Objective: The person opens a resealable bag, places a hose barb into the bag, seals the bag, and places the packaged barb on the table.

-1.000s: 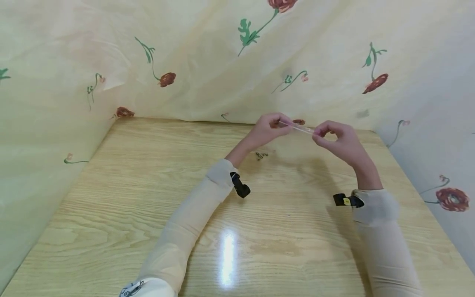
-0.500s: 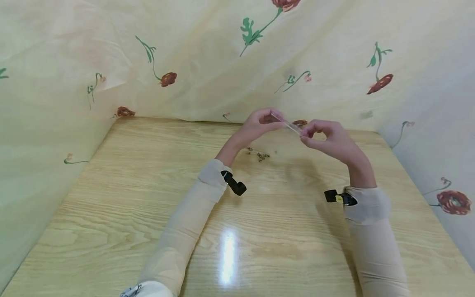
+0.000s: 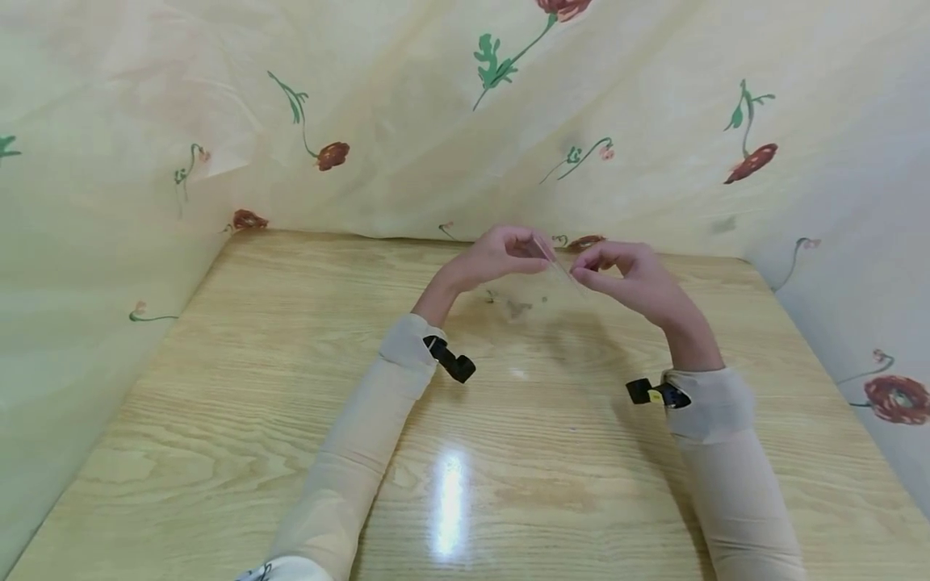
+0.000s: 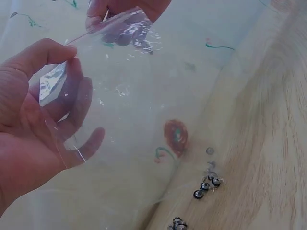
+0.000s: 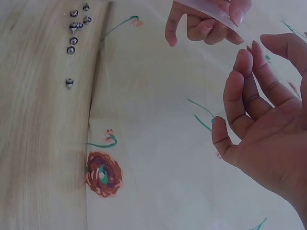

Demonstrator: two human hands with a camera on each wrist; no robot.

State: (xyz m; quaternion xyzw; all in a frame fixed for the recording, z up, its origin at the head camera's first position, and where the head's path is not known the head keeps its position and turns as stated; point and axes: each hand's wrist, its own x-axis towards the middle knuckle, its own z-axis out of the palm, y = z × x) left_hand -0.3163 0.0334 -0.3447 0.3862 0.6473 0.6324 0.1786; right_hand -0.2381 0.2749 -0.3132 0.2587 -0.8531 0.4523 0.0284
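Near the table's far edge my left hand [image 3: 494,258] pinches a clear plastic zip bag [image 4: 120,81] between thumb and fingers. The bag hangs in the air, its top edge [image 4: 110,21] slanting up in the left wrist view. My right hand [image 3: 628,274] is close on the other side, thumb and index fingertips [image 5: 254,50] right at the bag's edge. A small gap shows between that thumb and index finger in the right wrist view. Several small metal parts with black rings [image 5: 73,27] lie on the table below the hands, partly seen through the bag in the head view.
The wood-grain table [image 3: 276,363] spreads out in front of me. Behind it and along both sides hangs a pale cloth with printed flowers [image 3: 407,121]. Light glares off the tabletop near the front.
Both hands have shifted left. The bag has tilted more steeply, its right end now reaching below the right fingertips. My right thumb and index finger, earlier pinching that end, have loosened.
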